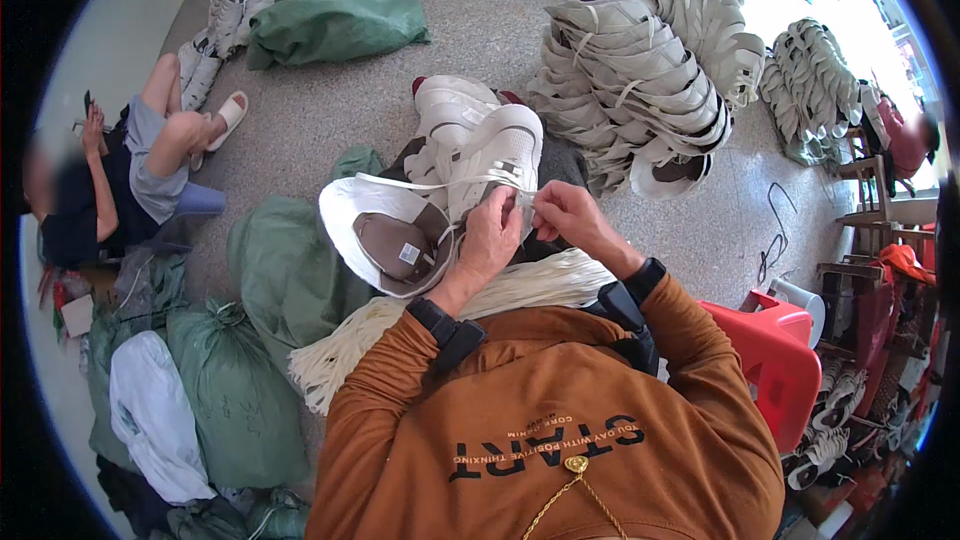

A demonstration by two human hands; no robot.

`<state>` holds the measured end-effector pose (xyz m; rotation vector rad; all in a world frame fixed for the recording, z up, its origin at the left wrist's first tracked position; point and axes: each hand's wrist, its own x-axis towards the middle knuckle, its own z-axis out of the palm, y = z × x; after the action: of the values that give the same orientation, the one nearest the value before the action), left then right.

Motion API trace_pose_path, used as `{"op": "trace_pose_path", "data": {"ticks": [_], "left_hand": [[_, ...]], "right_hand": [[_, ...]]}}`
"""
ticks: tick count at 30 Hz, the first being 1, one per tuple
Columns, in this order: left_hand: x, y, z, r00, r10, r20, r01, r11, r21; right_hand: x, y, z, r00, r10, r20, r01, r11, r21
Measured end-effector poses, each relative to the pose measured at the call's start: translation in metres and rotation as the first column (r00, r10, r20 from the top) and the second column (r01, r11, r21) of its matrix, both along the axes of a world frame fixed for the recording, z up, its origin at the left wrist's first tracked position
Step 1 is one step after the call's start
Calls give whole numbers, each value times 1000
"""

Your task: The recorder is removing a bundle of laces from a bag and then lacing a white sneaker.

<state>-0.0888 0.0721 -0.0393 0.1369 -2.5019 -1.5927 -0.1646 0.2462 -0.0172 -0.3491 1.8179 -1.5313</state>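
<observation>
On my lap lie white shoe uppers. One white shoe upper (507,138) points its toe away from me, with a white shoelace (420,183) running across its eyelets. My left hand (490,235) pinches at the lace on its near end. Close beside it, my right hand (578,222) is closed with thumb and fingertips together on the lace at the upper's right edge. Left of my left hand, another upper (345,225) lies spread, its brown lining and a small white label showing. A thick bundle of loose white laces (375,335) lies across my lap beneath my wrists.
Stacked uppers (640,60) rise ahead on the right, with another pile (812,80) beyond. Green sacks (235,390) stand at my left; one (340,15) lies farther off. A red plastic stool (780,355) is at my right. A person (110,165) sits at the left, another at far right.
</observation>
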Motion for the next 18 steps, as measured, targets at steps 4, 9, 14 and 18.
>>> {"op": "trace_pose_path", "data": {"ticks": [4,9,14,18], "left_hand": [[2,1,11,998,4,66,-8,999,51],[4,5,20,1000,22,-3,-22,998,55],[10,9,14,985,24,-171,-41,995,-95],[5,1,17,999,1,-38,0,999,32]], "right_hand": [[-7,-10,-1,999,17,-32,-16,998,56],[-11,-18,9,949,143,-281,-61,957,283],[1,-31,19,543,359,-759,38,893,449],[5,-20,7,654,81,-752,114,972,204]]}}
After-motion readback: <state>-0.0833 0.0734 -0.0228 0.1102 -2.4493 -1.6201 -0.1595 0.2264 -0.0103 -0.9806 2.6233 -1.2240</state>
